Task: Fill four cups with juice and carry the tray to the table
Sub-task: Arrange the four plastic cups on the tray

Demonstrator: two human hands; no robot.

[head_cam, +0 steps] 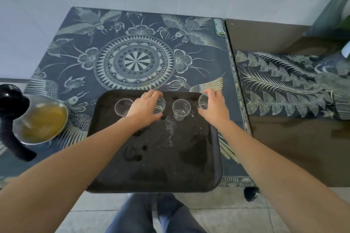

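Observation:
A dark rectangular tray (155,166) lies on the patterned tablecloth, its near edge overhanging the table. Several clear empty plastic cups stand in a row along its far side. My left hand (145,107) grips the second cup from the left (160,105). My right hand (215,107) holds the rightmost cup (203,102), tilted, at the tray's far right corner. Two more cups stand free: the leftmost cup (123,107) and the third cup (181,108). A steel pot of orange juice (42,119) sits left of the tray.
A black ladle or handle (11,119) rests across the pot at the far left. The blue patterned cloth (136,58) covers the table behind the tray. A second brown table with a patterned runner (284,85) adjoins on the right. Water drops wet the tray.

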